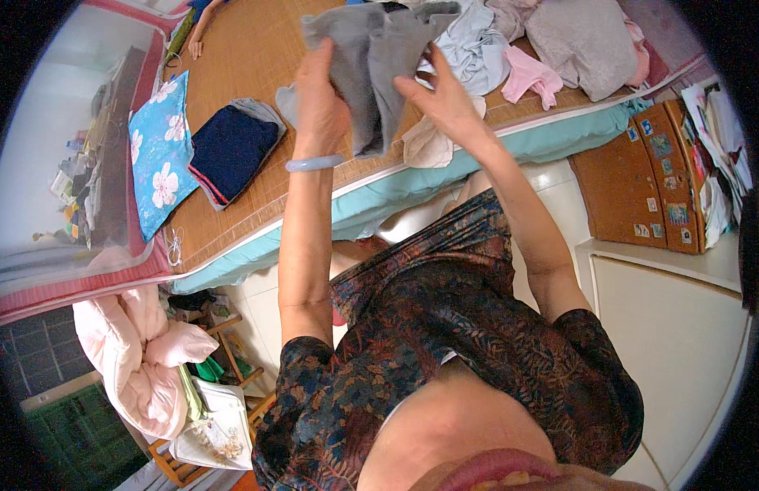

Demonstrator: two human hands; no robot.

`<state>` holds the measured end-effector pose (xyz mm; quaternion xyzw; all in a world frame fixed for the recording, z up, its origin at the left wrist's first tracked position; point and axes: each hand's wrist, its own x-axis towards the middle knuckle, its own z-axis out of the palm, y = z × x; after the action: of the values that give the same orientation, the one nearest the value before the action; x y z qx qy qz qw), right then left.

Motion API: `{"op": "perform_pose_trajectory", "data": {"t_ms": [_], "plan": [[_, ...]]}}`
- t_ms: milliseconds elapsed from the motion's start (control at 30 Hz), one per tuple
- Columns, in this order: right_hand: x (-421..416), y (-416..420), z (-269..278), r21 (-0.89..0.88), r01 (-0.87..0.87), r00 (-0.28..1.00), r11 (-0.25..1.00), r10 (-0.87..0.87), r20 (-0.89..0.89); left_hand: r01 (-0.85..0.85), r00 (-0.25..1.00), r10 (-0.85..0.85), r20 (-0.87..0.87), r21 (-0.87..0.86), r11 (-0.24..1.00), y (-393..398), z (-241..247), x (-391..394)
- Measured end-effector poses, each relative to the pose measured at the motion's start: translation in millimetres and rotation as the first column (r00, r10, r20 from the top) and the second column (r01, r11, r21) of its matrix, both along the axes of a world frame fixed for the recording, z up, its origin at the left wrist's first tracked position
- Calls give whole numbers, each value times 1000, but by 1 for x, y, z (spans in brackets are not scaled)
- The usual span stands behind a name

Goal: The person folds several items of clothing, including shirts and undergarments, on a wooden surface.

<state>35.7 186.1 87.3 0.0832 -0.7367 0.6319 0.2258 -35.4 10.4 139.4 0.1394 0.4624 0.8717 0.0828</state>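
Observation:
A grey cloth garment [373,73] hangs above the bed's woven mat [256,184], partly blurred. My left hand [321,101] grips its left side, a pale bangle round the wrist. At the garment's right side is my right hand [444,101], thumb and fingers spread; whether its fingertips touch the cloth is unclear. A folded navy garment with red edging [235,153] lies on the mat to the left, against a blue pillow with white flowers [164,153]. Beneath my right wrist lies a beige cloth [428,144] at the bed's edge.
Light blue clothing [478,52], a pink cloth [532,77] and a large grey cloth heap [579,49] lie at the back right. Another person's hand [196,49] rests on the mat at the upper left. A wooden cabinet [637,178] stands right of the bed.

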Motion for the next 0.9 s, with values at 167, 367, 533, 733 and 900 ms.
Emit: {"op": "perform_pose_trajectory", "data": {"t_ms": [167,367,533,733,900], "plan": [[18,-23,-67,408,-66,980,911,-17,198,-201,947,211,-241,68,977,-23,57,37],[21,32,-186,891,39,999,453,-44,-21,-354,871,325,-368,-13,935,-73,99,32],[-32,104,-173,895,-121,875,429,-380,300,-251,923,256,-287,57,966,-92,128,31],[-41,27,8,164,-130,991,978,125,39,-972,205,-127,-971,-217,91,-111,123,23],[22,-57,136,180,146,929,973,-73,-363,-258,893,181,-413,-140,956,-49,142,58]]}}
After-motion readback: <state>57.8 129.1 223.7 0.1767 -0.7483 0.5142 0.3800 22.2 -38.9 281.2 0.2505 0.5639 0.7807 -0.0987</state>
